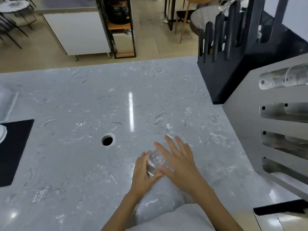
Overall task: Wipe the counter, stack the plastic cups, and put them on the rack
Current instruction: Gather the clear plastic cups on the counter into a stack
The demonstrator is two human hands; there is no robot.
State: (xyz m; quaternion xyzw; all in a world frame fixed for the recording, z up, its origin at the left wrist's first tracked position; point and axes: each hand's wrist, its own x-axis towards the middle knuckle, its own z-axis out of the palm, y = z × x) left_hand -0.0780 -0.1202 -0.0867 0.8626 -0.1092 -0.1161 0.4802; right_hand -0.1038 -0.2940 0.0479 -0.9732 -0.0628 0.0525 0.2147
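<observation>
A clear plastic cup [155,161] stands upside down on the grey marble counter [83,105], near its front edge. My left hand [142,174] grips the cup from the left side, thumb and fingers curled round it. My right hand [179,157] lies against the cup's right side with straight, spread fingers and its thumb on the cup. The steel slotted rack [250,117] stands at the right, and another clear cup [283,79] lies in its top slot.
A round hole [107,140] is cut in the counter left of my hands. A black mat [15,147] with a white dish lies at the left edge. A dark slotted holder [233,64] stands behind the rack. The counter's far edge drops to the floor.
</observation>
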